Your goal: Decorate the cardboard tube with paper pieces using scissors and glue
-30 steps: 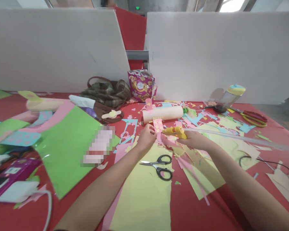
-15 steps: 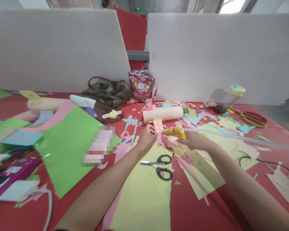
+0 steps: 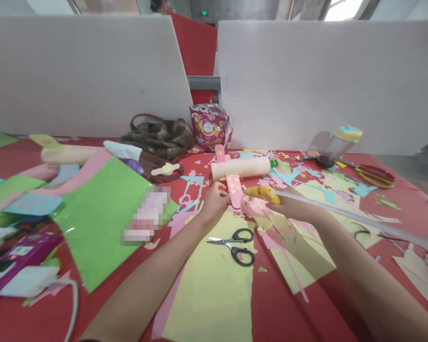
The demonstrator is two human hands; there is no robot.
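Observation:
My right hand (image 3: 294, 204) is wrapped round a yellow hot glue gun (image 3: 262, 192), its nozzle pointing left; a long clear glue stick (image 3: 345, 207) runs out behind it to the right. My left hand (image 3: 216, 202) is closed, with its fingertips at the left edge of a pink paper strip (image 3: 234, 187) with yellow stars. The strip's rounded end faces me, and its upper part meets a cream paper tube (image 3: 242, 168) lying sideways. Another pink star-patterned piece (image 3: 220, 154) stands up behind the tube. Black-handled scissors (image 3: 235, 244) lie partly open on yellow paper (image 3: 207, 294).
A green sheet (image 3: 96, 223) and a purple box (image 3: 24, 254) are on the left. Behind stand a plaid bag (image 3: 160, 137), a snack bag (image 3: 210, 126) and white panels (image 3: 328, 85). Paper scraps, red-handled pliers (image 3: 374, 175) and a clear bottle (image 3: 342, 142) lie to the right.
The glue gun has drawn slightly right, away from the strip, and its glue stick tilts lower on the right. The strip's rounded lower end now shows more fully.

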